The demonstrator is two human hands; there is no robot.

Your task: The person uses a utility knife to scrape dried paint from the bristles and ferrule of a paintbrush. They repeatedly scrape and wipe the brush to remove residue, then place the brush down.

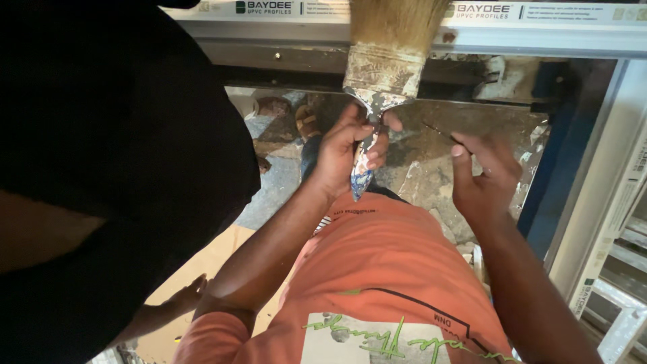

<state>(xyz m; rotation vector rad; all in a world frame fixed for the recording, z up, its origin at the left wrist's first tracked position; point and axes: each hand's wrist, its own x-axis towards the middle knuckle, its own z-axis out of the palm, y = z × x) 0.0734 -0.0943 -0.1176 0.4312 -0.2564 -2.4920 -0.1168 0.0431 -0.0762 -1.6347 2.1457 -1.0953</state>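
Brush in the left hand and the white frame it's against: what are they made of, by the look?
Brush: pale straw-coloured bristles, probably natural fibre; dull grey ferrule looks like metal, crusted with dried paint; handle in the left hand is paint-splattered, material hidden. White frame: smooth, glossy, likely plastic profile with protective film.

paintbrush (384,64); wide, paint-crusted; bristles up; thin stick (438,133) beside

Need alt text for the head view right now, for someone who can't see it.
The left hand grips a wide, paint-caked brush by its handle, bristles up against a white window frame. The right hand pinches a thin stick beside it. An orange shirt fills the foreground.
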